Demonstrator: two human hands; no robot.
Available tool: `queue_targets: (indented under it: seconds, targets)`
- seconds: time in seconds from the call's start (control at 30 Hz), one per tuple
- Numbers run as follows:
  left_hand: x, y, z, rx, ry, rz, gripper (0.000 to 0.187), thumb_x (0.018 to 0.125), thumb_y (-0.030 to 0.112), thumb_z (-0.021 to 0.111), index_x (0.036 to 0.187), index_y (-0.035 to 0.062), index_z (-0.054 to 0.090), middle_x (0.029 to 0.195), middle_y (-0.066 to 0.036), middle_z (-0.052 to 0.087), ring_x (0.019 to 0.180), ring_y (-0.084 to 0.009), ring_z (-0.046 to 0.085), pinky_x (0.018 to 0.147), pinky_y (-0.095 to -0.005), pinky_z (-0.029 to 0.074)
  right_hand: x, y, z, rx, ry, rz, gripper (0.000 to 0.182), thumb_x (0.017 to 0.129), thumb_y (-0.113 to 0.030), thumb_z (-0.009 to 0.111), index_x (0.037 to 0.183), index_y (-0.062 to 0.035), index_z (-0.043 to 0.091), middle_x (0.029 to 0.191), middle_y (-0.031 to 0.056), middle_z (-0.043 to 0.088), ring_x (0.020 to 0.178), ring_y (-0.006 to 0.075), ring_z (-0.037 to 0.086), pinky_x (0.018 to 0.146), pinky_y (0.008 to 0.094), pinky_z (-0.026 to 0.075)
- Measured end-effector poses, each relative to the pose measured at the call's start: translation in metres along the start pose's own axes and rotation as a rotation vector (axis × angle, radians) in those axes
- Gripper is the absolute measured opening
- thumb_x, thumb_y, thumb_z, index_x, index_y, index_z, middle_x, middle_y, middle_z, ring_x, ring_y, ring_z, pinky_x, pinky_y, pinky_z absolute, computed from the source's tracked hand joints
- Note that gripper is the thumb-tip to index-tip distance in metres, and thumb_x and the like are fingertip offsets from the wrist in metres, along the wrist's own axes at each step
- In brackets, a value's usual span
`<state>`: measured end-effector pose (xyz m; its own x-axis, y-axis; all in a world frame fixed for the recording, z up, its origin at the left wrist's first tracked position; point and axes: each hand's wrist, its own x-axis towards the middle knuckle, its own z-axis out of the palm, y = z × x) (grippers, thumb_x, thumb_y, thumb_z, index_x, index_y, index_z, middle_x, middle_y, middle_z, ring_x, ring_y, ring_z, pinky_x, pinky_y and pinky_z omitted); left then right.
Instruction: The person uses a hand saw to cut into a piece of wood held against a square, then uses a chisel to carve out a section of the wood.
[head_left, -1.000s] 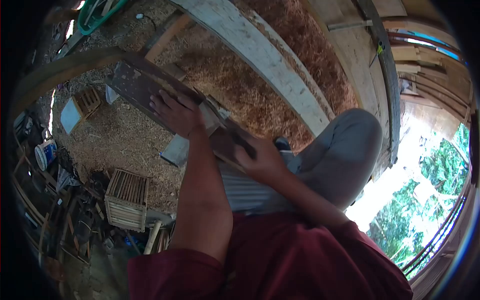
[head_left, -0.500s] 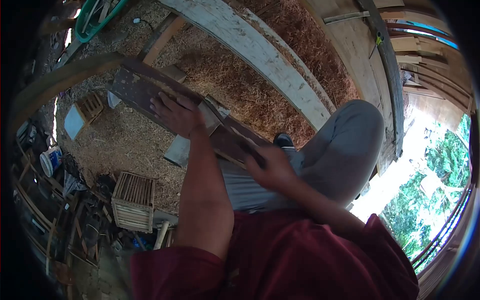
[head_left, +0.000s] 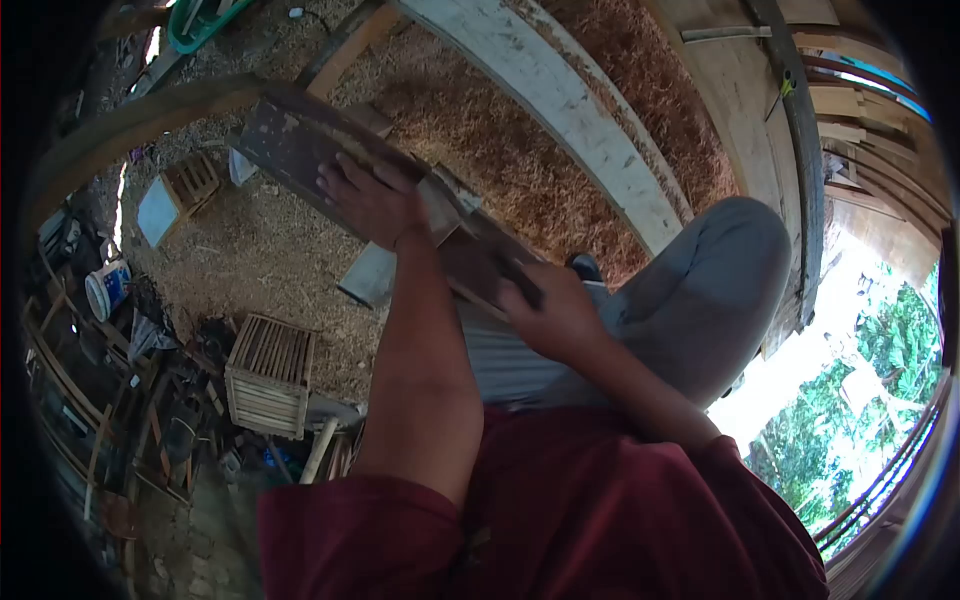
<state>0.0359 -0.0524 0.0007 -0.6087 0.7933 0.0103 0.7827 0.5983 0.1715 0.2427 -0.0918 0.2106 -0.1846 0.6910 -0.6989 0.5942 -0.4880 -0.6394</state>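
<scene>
My left hand (head_left: 378, 208) lies with its fingers spread on a long dark brown board (head_left: 285, 140), pressing near a pale flat piece of wood (head_left: 372, 275). This piece crosses the board under my wrist, and its other end shows to the right of the hand. My right hand (head_left: 555, 315) is closed around the dark handle of a tool (head_left: 525, 287), low over the near end of the board, by my thigh. The tool's working end is blurred, so its kind cannot be told.
A long pale curved plank (head_left: 560, 110) lies beyond the board, with shavings (head_left: 480, 130) around it. Left are a small slatted wooden crate (head_left: 268, 378), a stool-like wooden piece (head_left: 175, 200) and a white bucket (head_left: 108, 290). A green basin (head_left: 195, 30) stands farther off.
The view has shifted slightly, so the scene sits farther right. My left hand stays on the board. My right hand still grips the tool, with little visible change in its position along the board.
</scene>
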Motion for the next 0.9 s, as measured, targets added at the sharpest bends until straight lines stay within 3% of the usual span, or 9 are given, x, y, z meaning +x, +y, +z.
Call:
queue_targets:
  seconds: [0.03, 0.13, 0.23, 0.33, 0.43, 0.53, 0.63, 0.73, 0.9]
  targets:
    - [-0.001, -0.001, 0.001, -0.001, 0.008, 0.008, 0.062, 0.111, 0.037, 0.042, 0.166, 0.0083, 0.041, 0.174, -0.023, 0.033, 0.164, -0.0425, 0.028, 0.134, -0.0567, 0.025, -0.012, -0.001, -0.012, 0.046, -0.047, 0.044, 0.042, 0.095, -0.038, 0.069, 0.085, 0.0031, 0.071, 0.079, 0.0274, 0.069, 0.077, 0.0491, 0.071, 0.070, 0.0554, 0.055]
    - [0.003, 0.002, 0.003, -0.027, 0.062, 0.023, 0.062, 0.109, 0.035, 0.045, 0.164, 0.0068, 0.044, 0.173, -0.025, 0.035, 0.163, -0.0435, 0.030, 0.133, -0.0577, 0.027, -0.003, 0.001, -0.011, -0.024, -0.028, 0.029, 0.034, 0.100, -0.030, 0.067, 0.096, 0.0038, 0.072, 0.075, 0.0244, 0.067, 0.065, 0.0373, 0.068, 0.066, 0.0491, 0.050]
    - [-0.002, -0.001, 0.003, -0.059, 0.102, 0.028, 0.062, 0.105, 0.032, 0.051, 0.161, 0.0046, 0.050, 0.170, -0.027, 0.040, 0.159, -0.0464, 0.036, 0.130, -0.0598, 0.030, 0.051, 0.003, 0.017, -0.102, 0.022, 0.034, 0.031, 0.102, -0.027, 0.066, 0.096, 0.0028, 0.073, 0.072, 0.0221, 0.065, 0.063, 0.0323, 0.067, 0.064, 0.0466, 0.050]
    - [0.001, -0.001, 0.006, -0.057, 0.125, 0.048, 0.062, 0.105, 0.032, 0.051, 0.160, 0.0046, 0.051, 0.169, -0.028, 0.042, 0.158, -0.0470, 0.038, 0.129, -0.0600, 0.032, 0.013, 0.003, 0.005, -0.157, 0.002, -0.087, 0.031, 0.101, -0.027, 0.066, 0.099, 0.0031, 0.074, 0.076, 0.0239, 0.067, 0.065, 0.0356, 0.069, 0.066, 0.0465, 0.051]
    - [0.004, 0.002, 0.006, -0.054, 0.134, 0.037, 0.061, 0.105, 0.033, 0.051, 0.159, 0.0041, 0.052, 0.168, -0.028, 0.043, 0.158, -0.0473, 0.039, 0.129, -0.0601, 0.032, -0.007, 0.007, -0.016, 0.046, -0.022, -0.040, 0.033, 0.101, -0.029, 0.065, 0.102, 0.0029, 0.074, 0.079, 0.0270, 0.068, 0.072, 0.0439, 0.069, 0.069, 0.0477, 0.053]
    - [-0.004, -0.001, 0.002, -0.062, 0.111, 0.032, 0.061, 0.105, 0.033, 0.049, 0.159, 0.0038, 0.051, 0.169, -0.028, 0.042, 0.159, -0.0467, 0.037, 0.130, -0.0598, 0.031, 0.052, 0.005, 0.018, -0.092, 0.009, 0.018, 0.031, 0.101, -0.027, 0.065, 0.102, 0.0017, 0.075, 0.082, 0.0265, 0.069, 0.073, 0.0422, 0.071, 0.069, 0.0464, 0.054]
    - [-0.002, -0.001, 0.002, -0.062, 0.101, 0.036, 0.061, 0.106, 0.033, 0.049, 0.159, 0.0034, 0.051, 0.169, -0.028, 0.041, 0.159, -0.0466, 0.037, 0.130, -0.0597, 0.031, 0.019, -0.008, 0.005, -0.005, 0.013, -0.001, 0.041, 0.098, -0.036, 0.066, 0.089, 0.0032, 0.073, 0.081, 0.0281, 0.070, 0.078, 0.0480, 0.071, 0.071, 0.0546, 0.055]
    - [0.002, 0.000, 0.004, -0.057, 0.084, 0.024, 0.061, 0.107, 0.034, 0.047, 0.160, 0.0041, 0.050, 0.170, -0.027, 0.040, 0.160, -0.0458, 0.035, 0.131, -0.0591, 0.029, -0.019, -0.007, -0.027, 0.010, -0.129, 0.121, 0.044, 0.097, -0.039, 0.067, 0.085, 0.0035, 0.071, 0.080, 0.0288, 0.070, 0.079, 0.0497, 0.071, 0.071, 0.0559, 0.056]
    - [0.001, -0.004, 0.008, -0.002, 0.062, 0.017, 0.060, 0.109, 0.035, 0.044, 0.162, 0.0055, 0.048, 0.171, -0.025, 0.038, 0.162, -0.0445, 0.032, 0.133, -0.0581, 0.028, 0.038, 0.005, 0.018, -0.058, 0.046, -0.025, 0.044, 0.095, -0.040, 0.068, 0.087, 0.0028, 0.071, 0.079, 0.0283, 0.069, 0.077, 0.0490, 0.071, 0.069, 0.0553, 0.056]
